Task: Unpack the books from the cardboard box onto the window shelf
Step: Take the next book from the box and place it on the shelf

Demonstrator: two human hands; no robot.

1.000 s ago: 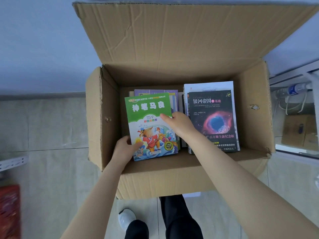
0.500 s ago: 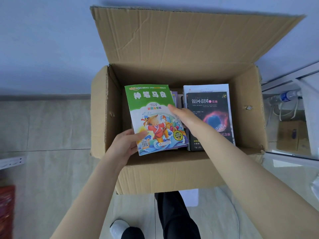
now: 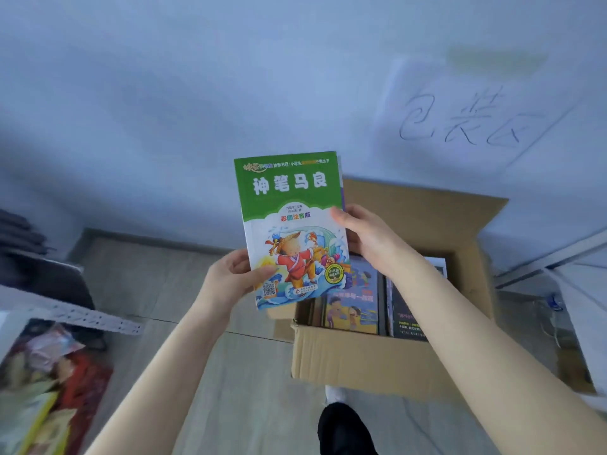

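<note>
Head view: a green picture book (image 3: 292, 224) is held upright above the left side of the cardboard box (image 3: 361, 359), the left hand (image 3: 230, 277) pinching its lower left corner and the right hand (image 3: 368, 238) curled round its right edge, seemingly mid-carry and next needing a turn toward the unseen window shelf.

The left hand (image 3: 230, 277) and right hand (image 3: 368, 238) are bare, as are both forearms (image 3: 157, 372); at bottom centre, a black trouser leg (image 3: 341, 428) with a white shoe (image 3: 332, 394) just above it
</note>
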